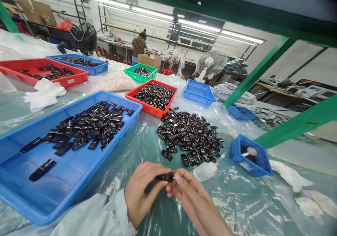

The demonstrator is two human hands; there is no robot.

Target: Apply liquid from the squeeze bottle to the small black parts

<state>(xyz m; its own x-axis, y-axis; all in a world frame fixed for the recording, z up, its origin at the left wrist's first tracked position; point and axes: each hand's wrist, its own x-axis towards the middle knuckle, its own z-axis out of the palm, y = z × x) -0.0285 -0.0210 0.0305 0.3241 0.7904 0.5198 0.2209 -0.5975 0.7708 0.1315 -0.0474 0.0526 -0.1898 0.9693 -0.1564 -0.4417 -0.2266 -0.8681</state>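
My left hand point(140, 190) and my right hand point(188, 192) meet near the bottom middle, both pinching one small glossy black plastic part point(165, 176) between thumb and fingertips. Just beyond them a loose pile of the same black parts point(189, 134) lies on the plastic-covered table. A small translucent squeeze bottle point(205, 171) lies on its side right of my fingers. To the left, a large blue tray point(65, 173) holds many black parts spread across its far half.
A red tray of parts point(154, 97) stands behind the pile, and an empty blue tray point(199, 91) sits to its right. A small blue bin point(251, 155) is at right, beside white cloths point(289, 176). More trays lie far left. A person stands at a distant bench point(138, 46).
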